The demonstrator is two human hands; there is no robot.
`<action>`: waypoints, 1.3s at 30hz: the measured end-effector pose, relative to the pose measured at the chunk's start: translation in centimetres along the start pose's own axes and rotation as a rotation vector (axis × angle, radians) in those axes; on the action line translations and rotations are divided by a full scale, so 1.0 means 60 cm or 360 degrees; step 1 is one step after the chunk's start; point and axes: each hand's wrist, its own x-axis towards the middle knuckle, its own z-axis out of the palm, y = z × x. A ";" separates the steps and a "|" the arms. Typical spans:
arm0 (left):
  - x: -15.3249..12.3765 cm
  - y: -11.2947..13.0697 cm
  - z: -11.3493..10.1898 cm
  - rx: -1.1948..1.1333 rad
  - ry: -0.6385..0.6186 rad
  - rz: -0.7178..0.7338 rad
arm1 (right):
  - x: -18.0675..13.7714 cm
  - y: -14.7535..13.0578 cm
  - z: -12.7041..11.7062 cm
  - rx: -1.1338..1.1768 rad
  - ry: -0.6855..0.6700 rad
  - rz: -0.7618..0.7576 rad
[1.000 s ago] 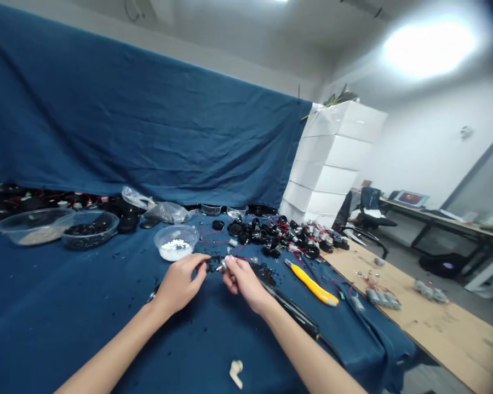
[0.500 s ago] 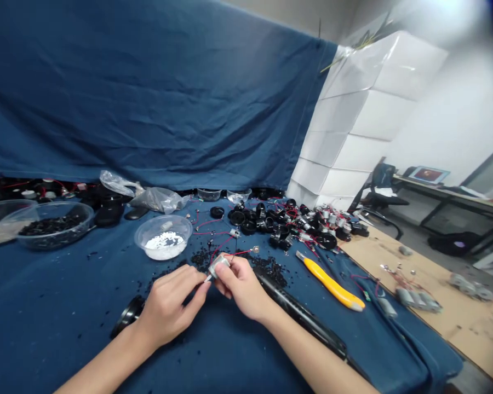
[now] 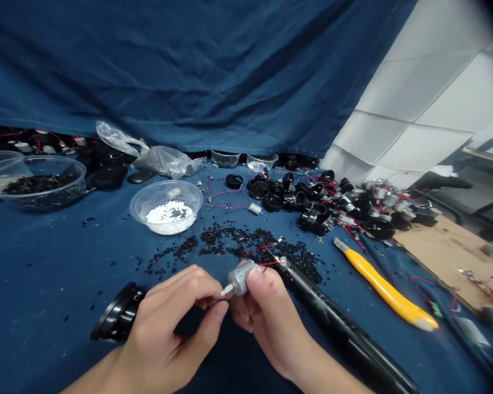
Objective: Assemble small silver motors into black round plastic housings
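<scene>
Between the thumb and fingers of my right hand [image 3: 271, 312] is a small silver electric motor [image 3: 239, 278], tilted with its front end to the left. A narrow white plastic sleeve [image 3: 227, 290] sticks out from that end. Red wires [image 3: 267, 257] trail from the motor's back. My left hand [image 3: 176, 323] is closed, its thumb and forefinger bunched at the free tip of the sleeve; how firmly they pinch it is hard to see. Just behind both hands, small black pieces [image 3: 246, 241] lie scattered on the blue cloth [image 3: 33, 295].
A clear bowl of white pieces [image 3: 200, 205] stands behind my left hand; a bowl of black pieces [image 3: 82, 183] is farther left. A black cylindrical tool [image 3: 332, 312] and a yellow utility knife [image 3: 386, 284] lie right. Black ring housings [image 3: 316, 216] and wired motors [image 3: 394, 200] pile up behind.
My view has moved closer and turned left, so the motor and hands look larger. The motor has been turned, and more of the white sleeve shows at my left fingertips.
</scene>
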 end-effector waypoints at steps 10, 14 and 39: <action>-0.001 0.005 -0.001 0.0098 -0.0013 -0.0152 | -0.002 -0.005 0.006 -0.0164 0.0113 -0.0219; -0.006 0.001 0.003 0.0079 -0.0003 -0.0182 | -0.003 -0.007 0.007 -0.0167 0.0115 -0.0196; 0.052 -0.050 -0.114 -0.0035 -0.0102 -0.0370 | 0.018 -0.004 -0.035 -0.0042 -0.0143 0.0282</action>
